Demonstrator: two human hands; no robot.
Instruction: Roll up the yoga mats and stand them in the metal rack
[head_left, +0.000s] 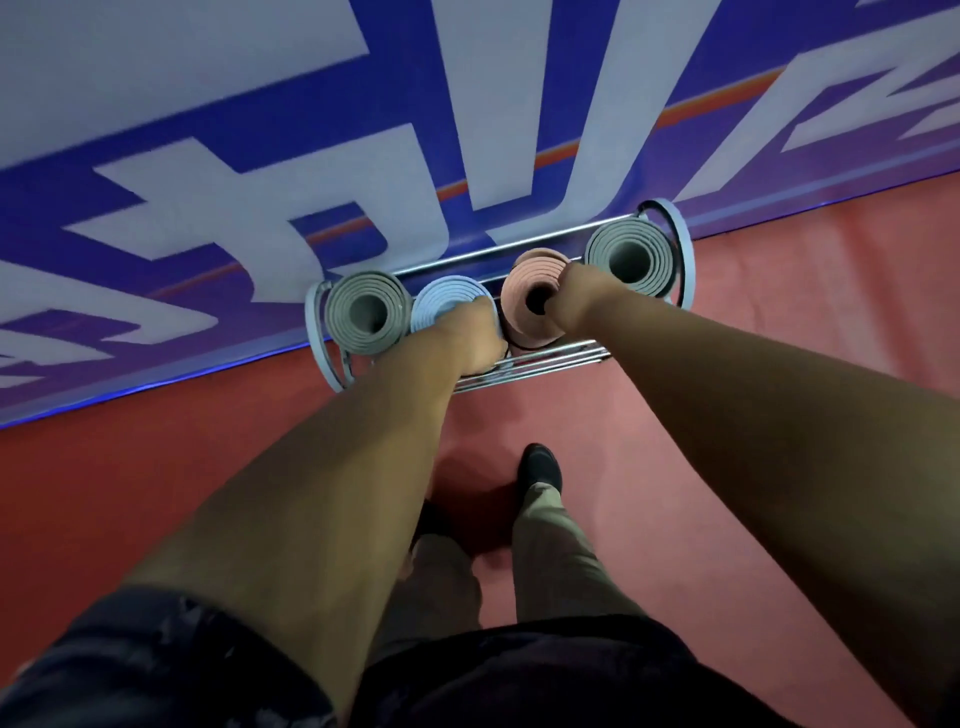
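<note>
Pointing straight up in the metal rack (545, 359), the blue mat (445, 295) is sitting under the gripping left hand (475, 338), the pink mat (527, 275) under the gripping right hand (577, 296).

metal rack (563, 358), chrome rails, hoop ends, on the floor. four rolled mats stand upright in a row inside it, spiral ends up: left grey mat (363, 312), light blue mat (444, 299), pink mat (530, 275), right grey mat (626, 260).

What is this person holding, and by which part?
Left grip: blue mat, by its top end. Right grip: pink mat, by its top rim.
</note>
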